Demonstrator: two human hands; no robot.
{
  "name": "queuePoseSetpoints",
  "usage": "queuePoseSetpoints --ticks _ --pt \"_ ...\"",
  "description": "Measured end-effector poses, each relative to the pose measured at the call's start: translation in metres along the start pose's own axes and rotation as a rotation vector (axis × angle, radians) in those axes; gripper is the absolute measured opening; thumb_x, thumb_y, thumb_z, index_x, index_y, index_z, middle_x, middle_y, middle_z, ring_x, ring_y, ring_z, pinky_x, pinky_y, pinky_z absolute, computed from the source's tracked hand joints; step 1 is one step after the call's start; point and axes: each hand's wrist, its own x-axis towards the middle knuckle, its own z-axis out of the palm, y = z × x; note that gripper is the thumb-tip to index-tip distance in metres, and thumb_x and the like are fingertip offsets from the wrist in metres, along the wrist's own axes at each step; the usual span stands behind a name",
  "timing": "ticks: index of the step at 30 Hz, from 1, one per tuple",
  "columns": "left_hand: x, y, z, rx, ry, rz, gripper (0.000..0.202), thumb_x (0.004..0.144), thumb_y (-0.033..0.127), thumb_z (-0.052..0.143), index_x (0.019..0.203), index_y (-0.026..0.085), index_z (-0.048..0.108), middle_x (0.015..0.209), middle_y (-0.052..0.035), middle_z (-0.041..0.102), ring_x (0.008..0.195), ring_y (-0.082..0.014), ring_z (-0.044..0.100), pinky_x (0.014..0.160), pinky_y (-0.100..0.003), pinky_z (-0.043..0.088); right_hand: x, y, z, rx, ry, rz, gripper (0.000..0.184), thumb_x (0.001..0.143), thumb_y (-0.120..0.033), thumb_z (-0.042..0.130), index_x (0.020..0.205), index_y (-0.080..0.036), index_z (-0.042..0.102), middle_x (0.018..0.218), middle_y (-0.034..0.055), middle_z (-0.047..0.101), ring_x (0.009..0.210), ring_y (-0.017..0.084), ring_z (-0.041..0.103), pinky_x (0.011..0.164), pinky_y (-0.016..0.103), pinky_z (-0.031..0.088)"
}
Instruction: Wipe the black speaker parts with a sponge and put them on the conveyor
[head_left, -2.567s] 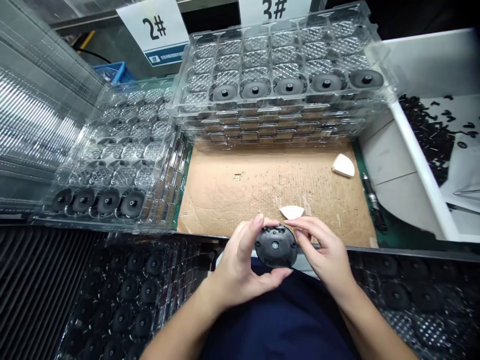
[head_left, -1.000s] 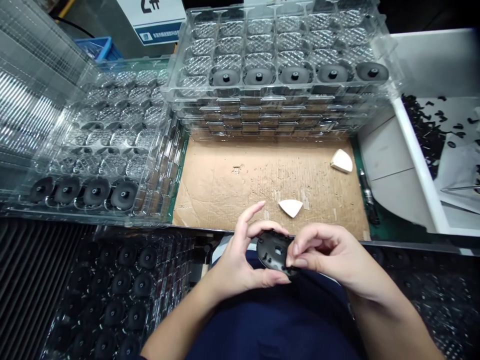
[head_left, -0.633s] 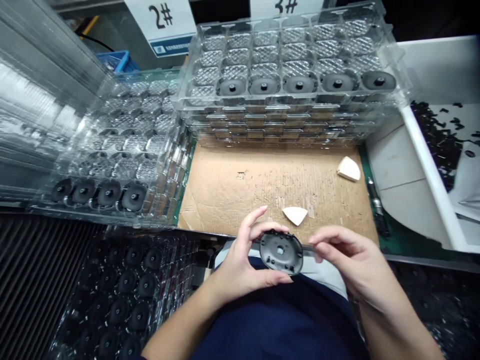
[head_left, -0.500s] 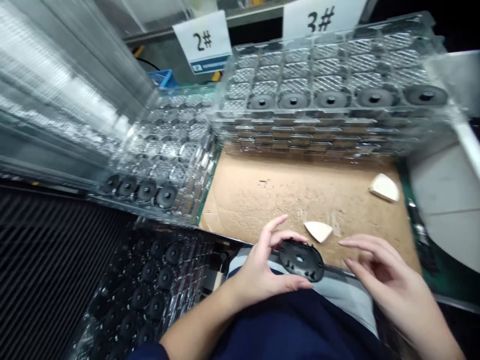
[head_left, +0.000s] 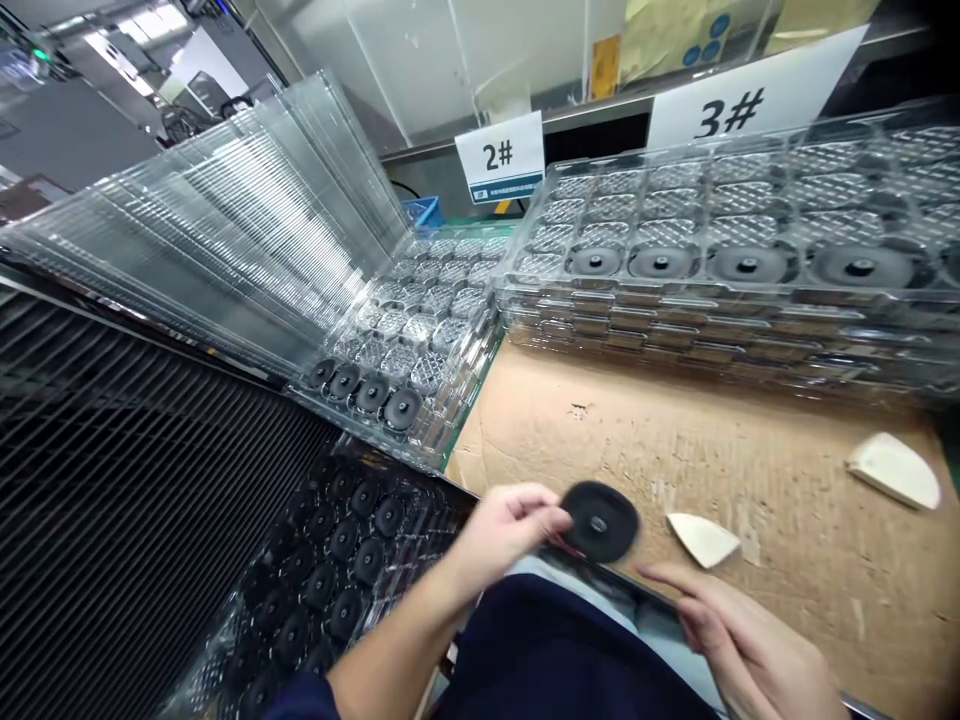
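Observation:
Between the thumb and fingers of my left hand (head_left: 504, 530), a black rounded plastic cover (head_left: 611, 535) is pinched by its left edge. Its smooth face with a small central hole is turned up, above the front edge of the cardboard sheet (head_left: 525, 400). My right hand (head_left: 750, 640) is just right of the cover, index finger stretched out towards it, holding nothing that I can see; its other fingers are partly hidden. Close by on the cardboard lies a pale wedge-shaped pad (head_left: 703, 540), and a second pale pad (head_left: 894, 470) sits farther right.
Clear trays (head_left: 735, 310) are stacked at the back, their front row holding black covers. Another tray stack (head_left: 442, 350) stands left, beside upright clear trays (head_left: 247, 210). Lower left, a tray is filled with black covers (head_left: 345, 540). Signs read 2# (head_left: 501, 157) and 3# (head_left: 750, 95).
The cover has turned over from its ribbed inner side to its smooth face. My left hand has shifted its grip to the cover's edge. The view has swung left.

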Motion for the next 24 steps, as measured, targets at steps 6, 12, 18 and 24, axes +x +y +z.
queuePoseSetpoints --ticks 6,12,18,24 --pt "0.020 0.045 -0.114 0.538 0.721 0.253 0.025 0.079 0.041 0.057 0.088 0.018 0.066 0.118 -0.0089 0.065 0.116 -0.0253 0.053 0.108 -0.042 0.032 -0.008 0.068 -0.008 -0.248 0.245 0.405 0.053 0.081 -0.066 0.045 0.083 -0.023 0.076 0.071 0.0029 0.075 0.059 0.023 0.070 0.045 0.028 0.052" --pt "0.073 0.037 -0.177 0.884 0.741 0.192 0.021 0.077 0.034 0.055 0.073 0.017 0.067 0.114 -0.0128 0.069 0.111 -0.0291 0.059 0.100 -0.044 0.041 -0.015 0.085 0.011 -0.253 0.418 0.260 0.057 0.086 -0.062 0.040 0.082 -0.016 0.074 0.087 0.0100 0.075 0.075 0.026 0.071 0.066 0.033 0.054" --pt "0.051 0.019 -0.172 1.086 0.825 0.266 0.037 0.084 0.037 0.050 0.108 0.012 0.064 0.140 -0.0210 0.047 0.137 -0.0395 0.030 0.109 -0.061 0.023 -0.014 0.084 0.012 -0.238 0.389 0.211 0.046 0.090 -0.050 0.043 0.084 -0.016 0.072 0.087 0.0106 0.074 0.078 0.022 0.070 0.071 0.030 0.054" --pt "0.003 0.010 -0.138 1.161 0.923 0.636 0.040 0.086 0.023 0.055 0.125 0.015 0.055 0.145 -0.0167 0.041 0.140 -0.0356 0.027 0.114 -0.053 0.025 -0.002 0.075 0.010 -0.342 0.301 0.271 0.046 0.085 -0.053 0.047 0.111 -0.020 0.065 0.101 0.0102 0.065 0.064 0.018 0.062 0.059 0.033 0.051"
